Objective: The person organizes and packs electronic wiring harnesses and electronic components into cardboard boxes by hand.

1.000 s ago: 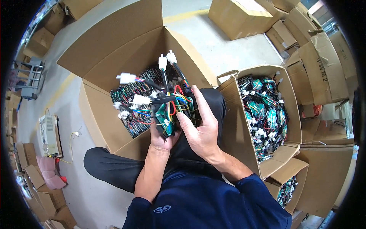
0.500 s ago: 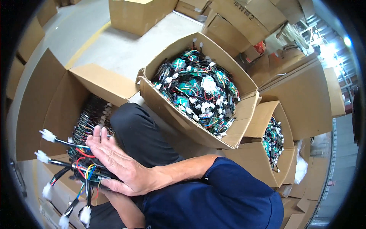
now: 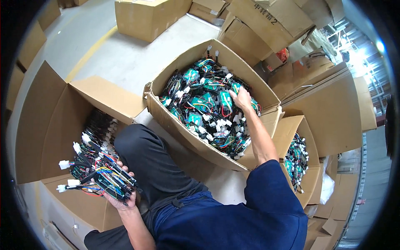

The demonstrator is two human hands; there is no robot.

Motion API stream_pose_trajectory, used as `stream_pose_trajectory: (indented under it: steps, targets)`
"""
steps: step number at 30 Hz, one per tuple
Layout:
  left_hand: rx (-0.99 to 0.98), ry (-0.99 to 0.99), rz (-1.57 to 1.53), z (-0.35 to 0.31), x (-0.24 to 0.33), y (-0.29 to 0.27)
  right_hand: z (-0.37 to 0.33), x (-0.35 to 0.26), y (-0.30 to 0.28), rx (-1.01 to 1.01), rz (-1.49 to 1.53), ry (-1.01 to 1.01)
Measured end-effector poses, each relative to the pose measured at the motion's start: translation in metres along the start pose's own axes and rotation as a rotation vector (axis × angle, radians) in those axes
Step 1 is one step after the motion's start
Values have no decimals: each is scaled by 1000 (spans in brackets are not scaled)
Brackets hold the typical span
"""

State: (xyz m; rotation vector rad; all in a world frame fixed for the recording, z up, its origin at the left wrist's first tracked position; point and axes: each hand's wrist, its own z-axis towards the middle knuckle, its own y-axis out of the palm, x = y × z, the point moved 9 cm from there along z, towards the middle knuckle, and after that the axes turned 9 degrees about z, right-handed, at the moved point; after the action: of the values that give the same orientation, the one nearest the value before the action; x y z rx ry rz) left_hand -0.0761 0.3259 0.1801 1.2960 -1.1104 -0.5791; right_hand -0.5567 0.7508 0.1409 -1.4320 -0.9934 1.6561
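Note:
My left hand (image 3: 128, 199) is closed around a stack of wired circuit boards (image 3: 114, 180), with coloured wires and white plug connectors sticking out to the left. The palm supports the stack from below, and fingertips show along its right side. My right hand (image 3: 241, 100) is down in a large open cardboard box (image 3: 196, 134), its fingers curled at a green circuit board (image 3: 236, 88) near the far right of the heap. The fingertips are partly hidden there. Loose green boards (image 3: 203, 103) with black cables and white connectors fill this box.
At the left, an open carton (image 3: 106, 96) holds rows of similar boards (image 3: 100, 125), just beyond my left hand. A smaller carton (image 3: 315, 177) of boards stands at the right. Closed boxes (image 3: 152, 18) stand at the back, and my bent knee (image 3: 137, 141) lies between the cartons.
My right hand has left the stack in my left hand and reached right into the large box. A white item on the heap is no longer visible. The left hand still holds its stack.

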Motion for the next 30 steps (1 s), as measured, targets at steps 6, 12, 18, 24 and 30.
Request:
stream_pose_trajectory:
  steps: [6,12,18,24,30]
  targets:
    - [-41,45,14,-6,11,-3,-10,-14,-27,131,401,-16]
    - [-17,84,40,-1,7,-7,-77,-114,1,141,-155,-294]
    - [-3,62,37,-9,11,-12,-72,-103,28,-116,-148,-80]
    - [-5,80,-86,-15,17,-27,-50,-61,-2,-197,383,-117]
    - [-40,12,-84,-12,20,-25,-79,-63,-45,-285,1259,159]
